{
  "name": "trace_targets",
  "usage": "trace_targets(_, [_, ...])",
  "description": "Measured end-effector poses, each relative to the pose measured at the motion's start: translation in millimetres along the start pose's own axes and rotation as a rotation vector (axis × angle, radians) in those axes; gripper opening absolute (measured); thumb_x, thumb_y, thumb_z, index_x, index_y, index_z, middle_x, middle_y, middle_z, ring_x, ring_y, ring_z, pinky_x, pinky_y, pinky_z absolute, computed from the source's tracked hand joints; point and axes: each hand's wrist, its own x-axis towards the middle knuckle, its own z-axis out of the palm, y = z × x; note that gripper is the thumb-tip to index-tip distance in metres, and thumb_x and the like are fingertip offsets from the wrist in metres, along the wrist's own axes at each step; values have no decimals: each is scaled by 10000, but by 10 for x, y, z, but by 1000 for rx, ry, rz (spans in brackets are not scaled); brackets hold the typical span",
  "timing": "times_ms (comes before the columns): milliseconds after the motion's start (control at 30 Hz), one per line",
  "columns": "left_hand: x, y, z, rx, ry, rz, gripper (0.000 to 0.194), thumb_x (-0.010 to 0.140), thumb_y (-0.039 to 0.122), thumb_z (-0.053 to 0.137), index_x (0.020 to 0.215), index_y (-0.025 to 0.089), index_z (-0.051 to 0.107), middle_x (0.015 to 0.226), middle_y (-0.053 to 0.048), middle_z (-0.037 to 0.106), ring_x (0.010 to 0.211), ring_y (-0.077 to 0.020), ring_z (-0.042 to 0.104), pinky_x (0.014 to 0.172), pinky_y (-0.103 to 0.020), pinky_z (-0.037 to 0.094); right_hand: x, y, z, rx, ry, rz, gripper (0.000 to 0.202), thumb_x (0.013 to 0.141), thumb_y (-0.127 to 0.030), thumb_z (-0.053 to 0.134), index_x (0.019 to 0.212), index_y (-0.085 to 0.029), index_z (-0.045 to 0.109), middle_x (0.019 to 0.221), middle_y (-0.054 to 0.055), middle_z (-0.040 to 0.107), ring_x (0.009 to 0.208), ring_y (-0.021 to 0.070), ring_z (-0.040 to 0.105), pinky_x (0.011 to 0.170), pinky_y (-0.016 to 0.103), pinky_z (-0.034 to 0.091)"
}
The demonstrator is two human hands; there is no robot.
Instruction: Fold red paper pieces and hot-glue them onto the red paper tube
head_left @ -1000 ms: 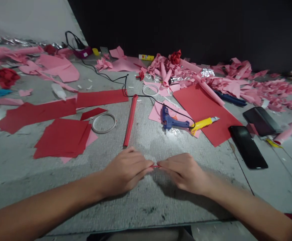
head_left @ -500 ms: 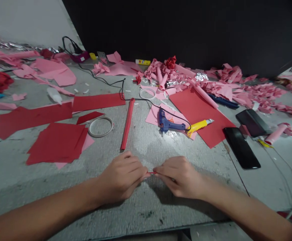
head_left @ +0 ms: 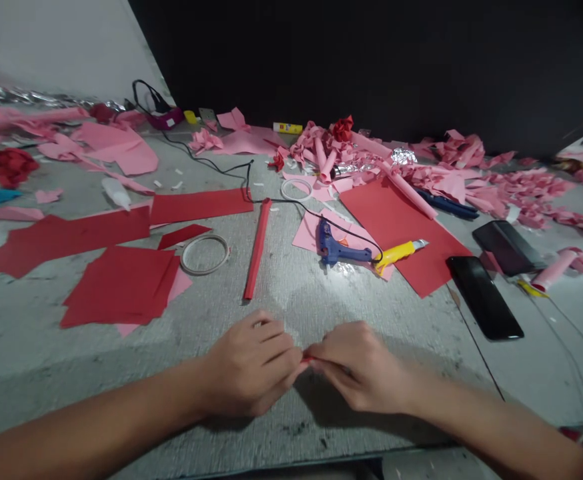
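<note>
Paper strip, red and mostly hidden, shows as a sliver low over the near part of the table, right in front of the person. Left hand and right hand are both curled in, their fingertips nearly meeting, each pinching an end of it. I can't tell from where I stand whether it is folded or rolled.

One piece looks finished to me: a slim red paper stick, lying just beyond the left hand. The strip in the fingers I'd call partway. Over on the left, the stack of red paper squares lies flat, not yet shaped, near a tape roll. Off to the right, the large red sheet has a yellow box cutter partly on it, and the blue glue gun rests just beside, unheld.
</note>
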Motion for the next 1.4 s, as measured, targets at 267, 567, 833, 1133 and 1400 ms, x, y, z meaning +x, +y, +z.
trace_targets(267, [101,-62,-119,87,-44,67,240,1035,155,546,807,169,619,716,-13,601,699,-181,508,753,-373,390,129,-116,-26,437,-46,335,345,1074,-313,558,861,-155,779,710,38,740,599,119,636,613,237,472])
trace_targets(567, [229,-2,-52,-711,136,-707,267,1095,392,575,1212,203,722,1098,-56,760,973,-190,722,834,-320,555,430,-185,20,947,191,512,397,956,-531,749,824,-157,772,676,41,760,488,120,615,519,241,510])
trace_targets(833, [72,-94,68,-495,8,-502,389,1138,367,467,1407,237,716,1349,-80,747,1229,-233,674,1111,-424,506,422,-78,237,893,174,445,521,1002,-600,681,744,-151,742,654,39,722,504,115,620,505,226,470])
trace_targets(1133, [16,-109,50,-549,20,-553,368,1137,330,492,1425,241,703,1308,-55,765,1202,-194,696,1079,-349,522,353,-31,272,903,121,445,507,1021,-598,677,802,-148,760,701,44,736,556,114,647,577,231,504])
trace_targets(1400, [-3,-97,15,-490,78,-441,334,1137,330,521,1384,259,734,1281,-53,776,1150,-174,718,1048,-325,557,330,-31,277,871,94,415,463,1023,-570,693,837,-155,783,693,32,729,577,121,650,608,245,537])
